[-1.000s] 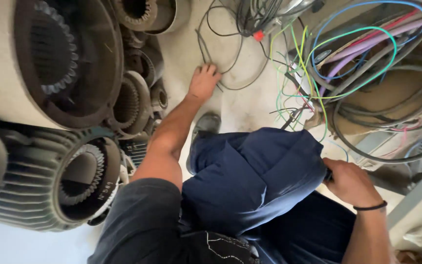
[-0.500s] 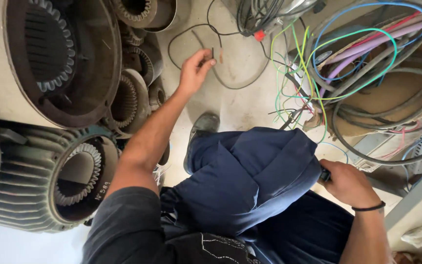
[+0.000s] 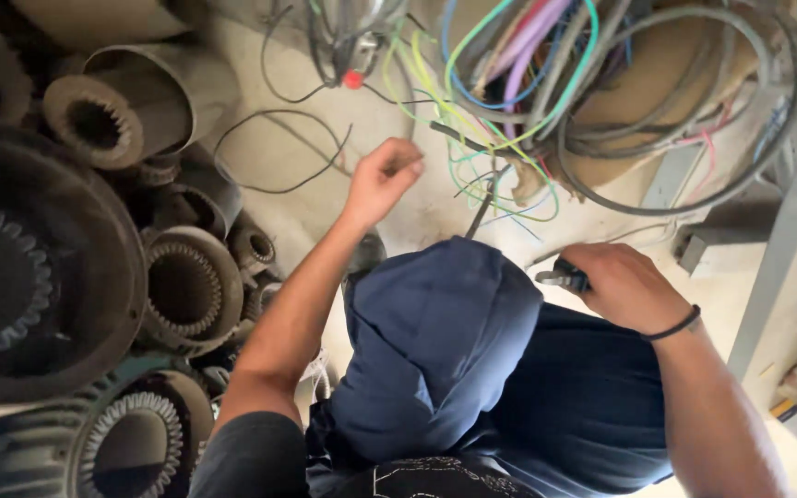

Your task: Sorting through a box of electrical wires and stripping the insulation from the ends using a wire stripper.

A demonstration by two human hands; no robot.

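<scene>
The left hand (image 3: 382, 175) is curled into a narrow fist above the floor (image 3: 325, 157), near a thin black wire (image 3: 279, 152) looping at its 9 o'clock; whether it pinches anything I cannot tell. The right hand (image 3: 624, 284) is wrapped around a dark-handled tool (image 3: 560, 275) (mostly hidden) over the blue-trousered knee (image 3: 435, 341), with tangled cables (image 3: 546, 83) at 12 o'clock.

Motor housings (image 3: 57, 277) lie stacked at the left. Cables (image 3: 592, 101) pile at the right, behind the knee (image 3: 435, 341). A loose wire (image 3: 274, 152) lies on the floor (image 3: 260, 175) between them.
</scene>
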